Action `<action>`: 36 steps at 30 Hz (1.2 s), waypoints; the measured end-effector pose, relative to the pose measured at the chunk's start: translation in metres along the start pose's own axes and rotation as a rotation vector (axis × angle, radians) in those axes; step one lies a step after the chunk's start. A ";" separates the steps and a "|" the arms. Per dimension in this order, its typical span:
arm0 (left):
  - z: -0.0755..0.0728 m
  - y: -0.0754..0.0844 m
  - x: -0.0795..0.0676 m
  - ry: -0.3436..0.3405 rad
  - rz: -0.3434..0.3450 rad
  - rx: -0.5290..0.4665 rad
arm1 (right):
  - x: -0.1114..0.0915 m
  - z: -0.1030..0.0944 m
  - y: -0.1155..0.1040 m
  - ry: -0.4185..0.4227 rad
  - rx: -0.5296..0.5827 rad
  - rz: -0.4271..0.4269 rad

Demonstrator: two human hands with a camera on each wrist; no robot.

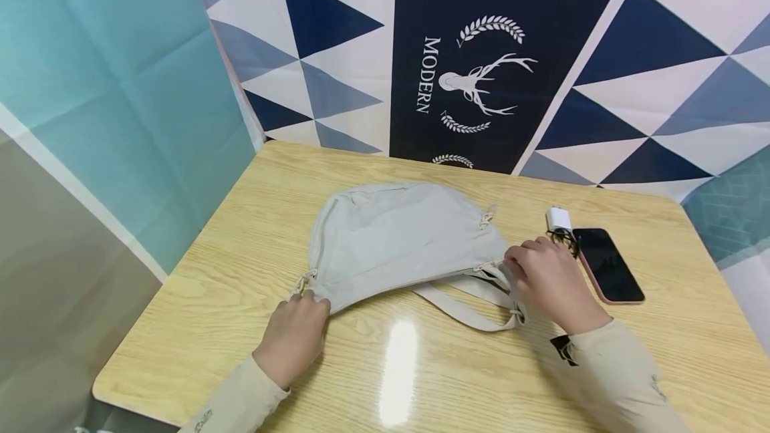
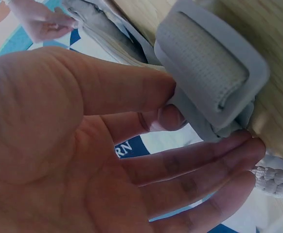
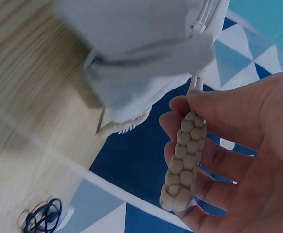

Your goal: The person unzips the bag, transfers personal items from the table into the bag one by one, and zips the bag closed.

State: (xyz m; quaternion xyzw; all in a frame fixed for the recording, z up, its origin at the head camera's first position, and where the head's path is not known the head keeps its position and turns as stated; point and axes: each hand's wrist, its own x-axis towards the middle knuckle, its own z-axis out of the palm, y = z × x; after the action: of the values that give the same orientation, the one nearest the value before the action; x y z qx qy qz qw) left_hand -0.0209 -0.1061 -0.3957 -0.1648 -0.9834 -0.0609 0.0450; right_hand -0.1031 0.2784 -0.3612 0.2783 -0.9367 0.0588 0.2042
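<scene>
the pale grey, rounded fabric bag lies near the wood-grain table's back edge; the left hand pinches its near-left corner, the right hand a beige braided zip pull. zipping seems under way (what's left, i can't tell).

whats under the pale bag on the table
Beneath the bag is the wooden tabletop; a looped strap shows coming out past the bag's near edge. Anything else underneath is covered and cannot be seen.
</scene>
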 end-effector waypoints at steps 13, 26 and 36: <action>0.006 -0.007 0.006 0.003 -0.030 0.000 | -0.020 -0.002 0.008 -0.023 -0.004 -0.035; 0.003 -0.024 0.022 -0.037 -0.088 -0.059 | -0.021 -0.009 0.009 -0.091 0.033 -0.047; -0.011 -0.026 0.024 -0.113 -0.044 -0.028 | -0.011 -0.032 -0.001 -0.094 0.062 0.046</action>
State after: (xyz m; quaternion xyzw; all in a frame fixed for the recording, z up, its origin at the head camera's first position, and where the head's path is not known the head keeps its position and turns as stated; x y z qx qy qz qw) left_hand -0.0510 -0.1244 -0.3847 -0.1468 -0.9868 -0.0664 -0.0145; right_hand -0.0832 0.2901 -0.3371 0.2652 -0.9492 0.0794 0.1499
